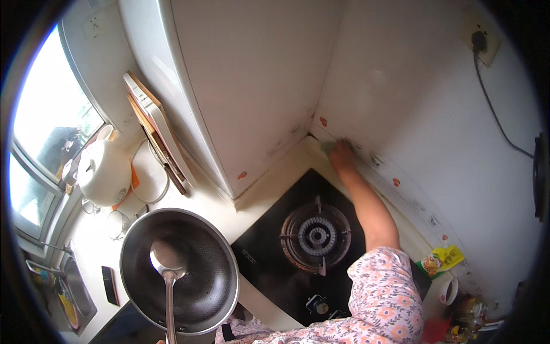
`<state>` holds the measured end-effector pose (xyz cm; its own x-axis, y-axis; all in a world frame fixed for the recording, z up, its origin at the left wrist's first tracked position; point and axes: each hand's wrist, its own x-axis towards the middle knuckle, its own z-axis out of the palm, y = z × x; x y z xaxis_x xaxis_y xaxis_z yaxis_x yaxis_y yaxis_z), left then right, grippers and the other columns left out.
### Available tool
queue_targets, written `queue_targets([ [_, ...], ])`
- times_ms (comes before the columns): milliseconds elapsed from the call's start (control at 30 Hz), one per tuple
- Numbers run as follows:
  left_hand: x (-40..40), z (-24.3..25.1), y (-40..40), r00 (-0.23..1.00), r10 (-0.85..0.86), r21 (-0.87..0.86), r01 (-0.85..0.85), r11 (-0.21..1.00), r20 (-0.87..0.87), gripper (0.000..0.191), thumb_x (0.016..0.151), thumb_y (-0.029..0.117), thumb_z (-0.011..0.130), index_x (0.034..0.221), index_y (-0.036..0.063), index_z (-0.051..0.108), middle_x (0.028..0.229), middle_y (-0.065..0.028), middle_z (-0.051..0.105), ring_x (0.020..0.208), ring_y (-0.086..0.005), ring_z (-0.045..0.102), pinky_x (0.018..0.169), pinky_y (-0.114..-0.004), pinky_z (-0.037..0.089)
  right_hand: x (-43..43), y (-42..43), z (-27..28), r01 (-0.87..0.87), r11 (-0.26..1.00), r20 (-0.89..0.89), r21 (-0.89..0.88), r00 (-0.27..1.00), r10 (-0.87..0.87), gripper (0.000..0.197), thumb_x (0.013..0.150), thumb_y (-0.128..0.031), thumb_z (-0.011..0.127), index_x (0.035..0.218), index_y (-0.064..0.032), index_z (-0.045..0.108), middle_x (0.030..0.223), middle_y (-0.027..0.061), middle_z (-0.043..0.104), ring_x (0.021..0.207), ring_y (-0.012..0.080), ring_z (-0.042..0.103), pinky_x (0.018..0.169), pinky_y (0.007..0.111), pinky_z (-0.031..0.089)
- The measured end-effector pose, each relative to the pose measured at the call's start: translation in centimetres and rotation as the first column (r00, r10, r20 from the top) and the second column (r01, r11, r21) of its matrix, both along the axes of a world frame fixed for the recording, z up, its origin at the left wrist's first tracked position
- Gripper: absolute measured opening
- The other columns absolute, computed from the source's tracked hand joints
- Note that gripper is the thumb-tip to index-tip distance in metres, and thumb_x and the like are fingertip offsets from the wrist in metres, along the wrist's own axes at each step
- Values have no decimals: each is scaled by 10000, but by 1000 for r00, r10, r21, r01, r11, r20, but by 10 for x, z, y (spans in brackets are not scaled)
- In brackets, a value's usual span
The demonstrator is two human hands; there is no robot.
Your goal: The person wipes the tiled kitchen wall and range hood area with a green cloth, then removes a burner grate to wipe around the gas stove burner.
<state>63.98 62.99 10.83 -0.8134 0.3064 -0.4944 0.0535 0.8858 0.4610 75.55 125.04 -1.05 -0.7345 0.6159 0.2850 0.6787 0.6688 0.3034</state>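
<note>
My right hand (342,155) reaches past the gas hob (275,275) to the back corner, where the counter meets the wall. It presses a green cloth or sponge (327,147) there; both are blurred. Below my forearm is the burner with its pan support (318,235), with nothing on it. At lower left, a dark non-stick wok (206,275) is held up over the counter's front edge. A steel ladle (170,284) rests inside it. Only a sliver of my left hand (161,342) shows at the bottom edge, by the wok's handle end; the grip is mostly hidden.
A phone (110,285) lies between the wok and the sink (79,292). Cutting boards (157,129) lean on the wall near a white rounded pot or appliance (105,172). Right of the hob are a yellow-green packet (441,260), a cup (449,291) and bottles (470,314).
</note>
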Motion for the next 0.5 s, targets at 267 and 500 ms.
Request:
queue_targets([
  [267, 0, -7, -7, 996, -75, 42, 77, 996, -48, 131, 592, 22, 527, 594, 22, 397, 509, 0, 370, 462, -86, 342, 395, -259, 292, 265, -84, -22, 484, 814, -165, -322, 818, -551, 238, 654, -21, 530, 886, -56, 569, 925, 153, 458, 934, 353, 400, 811, 419, 346],
  [500, 1, -2, 2, 996, -90, 98, 90, 991, -12, 105, 601, 7, 508, 597, 20, 404, 517, 2, 380, 455, -85, 343, 385, -263, 283, 266, -107, -59, 658, 595, -47, -462, 651, -757, 280, 729, -95, 514, 990, 5, 501, 1032, 195, 394, 987, 352, 378, 847, 414, 334],
])
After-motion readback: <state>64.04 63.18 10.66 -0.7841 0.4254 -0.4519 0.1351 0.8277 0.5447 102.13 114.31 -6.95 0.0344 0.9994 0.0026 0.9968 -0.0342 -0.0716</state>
